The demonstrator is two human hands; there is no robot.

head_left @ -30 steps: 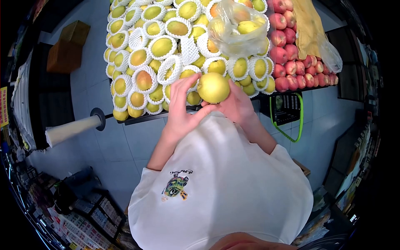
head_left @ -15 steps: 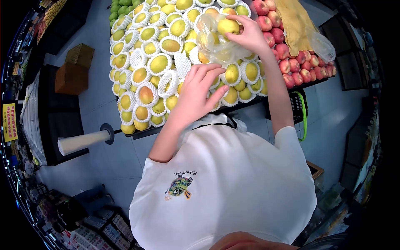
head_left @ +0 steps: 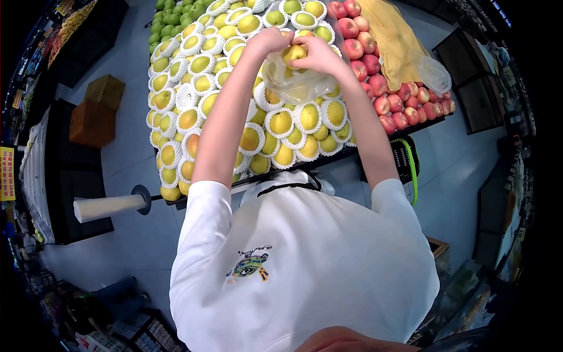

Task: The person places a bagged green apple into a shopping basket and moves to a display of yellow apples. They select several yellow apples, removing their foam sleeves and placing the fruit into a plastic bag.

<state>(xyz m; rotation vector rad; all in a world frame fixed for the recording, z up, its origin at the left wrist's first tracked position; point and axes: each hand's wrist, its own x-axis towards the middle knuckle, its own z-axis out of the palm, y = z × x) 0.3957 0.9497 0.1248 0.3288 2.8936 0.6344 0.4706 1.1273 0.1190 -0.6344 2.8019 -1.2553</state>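
A clear plastic bag [head_left: 299, 88] lies on top of the heaped fruit, with yellow fruit inside or behind it. My right hand [head_left: 318, 56] curls around a yellow pear [head_left: 295, 54] at the bag's mouth. Beside it, at the far left edge of the bag, is my left hand [head_left: 271, 41]; its fingers are bent and pinched together, apparently on the bag's rim, and their tips almost meet my right fingers. Around the bag sit yellow pears in white foam nets [head_left: 280, 122].
Red apples [head_left: 375, 85] and a yellow cloth [head_left: 394, 41] lie to the right, green fruit [head_left: 170, 20] at the far left. A black basket with a green handle [head_left: 404, 161] stands beside the display. A bag roll [head_left: 111, 208] juts out left.
My left hand has gone up and forward from the netted pears to the bag's edge, its fingers closing. My right hand has brought the pear left and lower. The view has shifted slightly.
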